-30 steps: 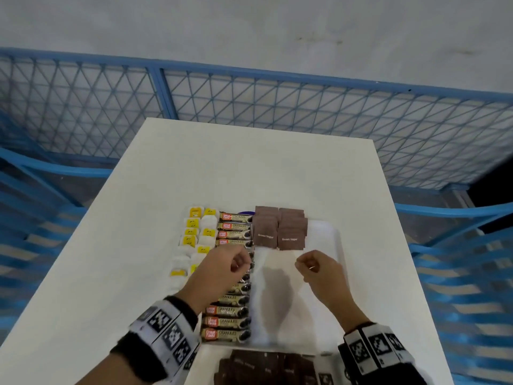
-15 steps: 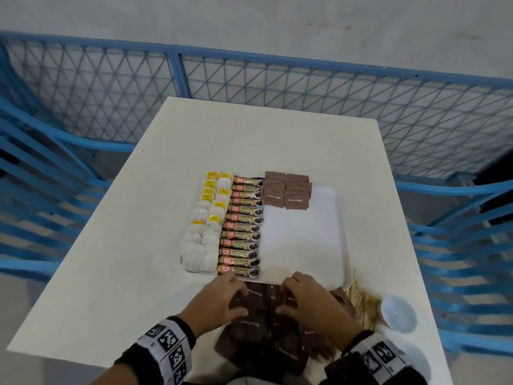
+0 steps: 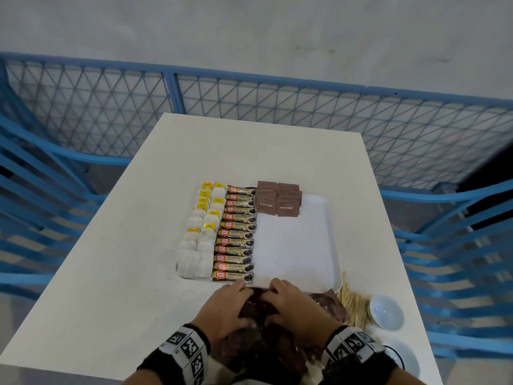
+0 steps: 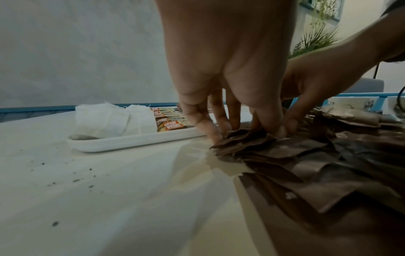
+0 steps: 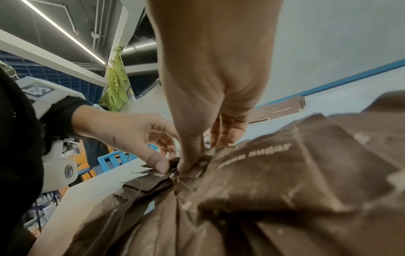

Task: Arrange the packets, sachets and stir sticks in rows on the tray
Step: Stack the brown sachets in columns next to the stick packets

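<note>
Reaching into the brown sachet pile (image 3: 261,337) at lower centre, both hands meet at its far edge, just below the tray (image 3: 334,262). Left hand (image 3: 226,309) and right hand (image 3: 294,307) point fingertips down, pinching sachet edges; the tray's bare middle lies directly above them.

Both hands, the left hand (image 3: 225,309) and the right hand (image 3: 294,307), cover much of the loose brown sachet pile (image 3: 261,354), whose near part the head view's bottom edge cuts off, and motion blur smears the sachet print in both wrist views.
</note>
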`<control>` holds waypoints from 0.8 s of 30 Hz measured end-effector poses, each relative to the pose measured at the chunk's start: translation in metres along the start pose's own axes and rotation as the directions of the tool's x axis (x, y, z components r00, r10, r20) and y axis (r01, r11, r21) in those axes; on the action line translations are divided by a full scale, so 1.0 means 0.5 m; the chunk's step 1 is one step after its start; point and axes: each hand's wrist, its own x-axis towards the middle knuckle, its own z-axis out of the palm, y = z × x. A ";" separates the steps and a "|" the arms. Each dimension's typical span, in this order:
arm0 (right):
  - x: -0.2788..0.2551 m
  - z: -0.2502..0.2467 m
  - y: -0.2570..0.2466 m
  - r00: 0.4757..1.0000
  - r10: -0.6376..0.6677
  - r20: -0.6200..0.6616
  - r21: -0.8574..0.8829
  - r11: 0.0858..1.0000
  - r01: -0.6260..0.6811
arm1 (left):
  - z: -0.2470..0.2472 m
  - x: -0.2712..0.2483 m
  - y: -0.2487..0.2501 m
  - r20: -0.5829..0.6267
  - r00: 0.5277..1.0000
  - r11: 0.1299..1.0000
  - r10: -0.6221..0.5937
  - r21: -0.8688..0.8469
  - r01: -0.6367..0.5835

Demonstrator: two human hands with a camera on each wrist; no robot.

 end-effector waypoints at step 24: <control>-0.127 -0.031 0.049 0.975 0.184 0.127 0.188 0.960 -0.206 | -0.097 -0.058 -0.054 0.112 0.947 0.040 -0.301 -0.991 0.130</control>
